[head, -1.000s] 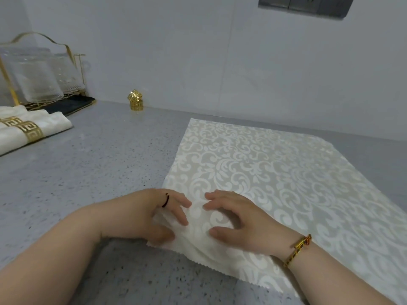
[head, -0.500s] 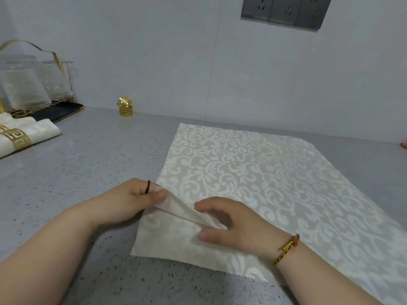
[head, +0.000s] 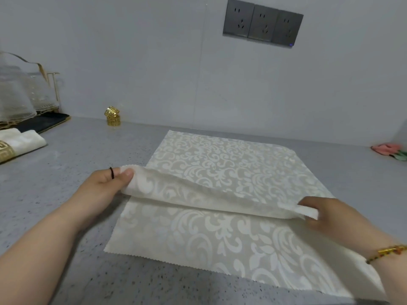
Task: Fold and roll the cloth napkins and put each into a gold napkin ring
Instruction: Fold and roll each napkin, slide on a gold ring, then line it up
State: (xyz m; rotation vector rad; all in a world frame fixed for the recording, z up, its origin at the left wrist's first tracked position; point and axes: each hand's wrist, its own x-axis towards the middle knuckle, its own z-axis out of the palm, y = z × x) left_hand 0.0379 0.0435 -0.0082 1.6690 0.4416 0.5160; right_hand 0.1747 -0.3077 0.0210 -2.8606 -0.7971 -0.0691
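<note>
A cream damask napkin [head: 220, 164] lies on the grey counter, and a second napkin [head: 198, 236] lies beneath it. My left hand [head: 105, 183] pinches the upper napkin's near left corner and holds it off the counter. My right hand [head: 326, 219] grips the near right corner of the same edge, also raised. Two gold napkin rings [head: 112, 116] are stacked at the back by the wall. Rolled white napkins [head: 19, 142] lie at the far left, one inside a gold ring [head: 5, 150].
A gold wire rack with glass dishes [head: 19, 95] stands at the back left, a black tray [head: 41, 123] under it. Pink and green items [head: 389, 150] lie at the far right edge. Grey wall sockets [head: 262, 24] sit above.
Both hands moved apart along the near edge of the upper napkin and lifted it, so the second napkin shows beneath. The head view tilted up.
</note>
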